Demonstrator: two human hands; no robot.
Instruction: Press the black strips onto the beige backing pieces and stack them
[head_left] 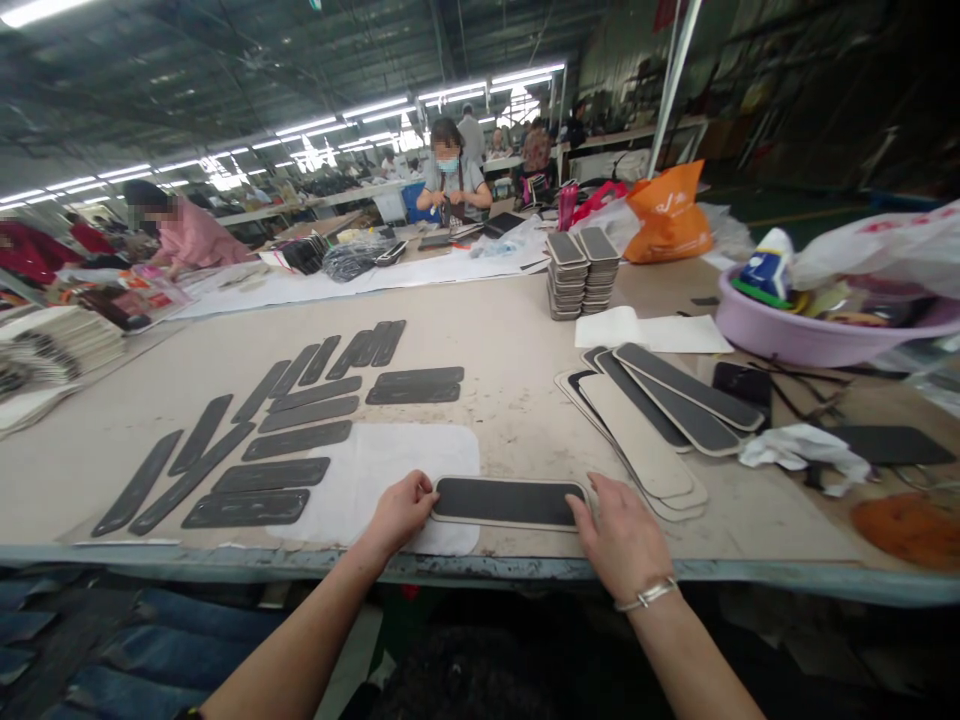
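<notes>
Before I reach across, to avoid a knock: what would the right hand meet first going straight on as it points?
The right hand would first meet the dark panel, whose right end its fingers seem to touch; beyond probably lies tabletop, though depth is unclear.

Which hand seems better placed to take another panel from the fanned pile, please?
Probably the right hand: it touches the end of the dark panel nearest the fanned pile; the left hand holds the opposite end.

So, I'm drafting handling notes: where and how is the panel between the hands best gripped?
The panel is probably best taken by its short ends, left hand and right hand coming from the near side: it's long, lies crosswise, its pale border giving fingers an edge.
</notes>
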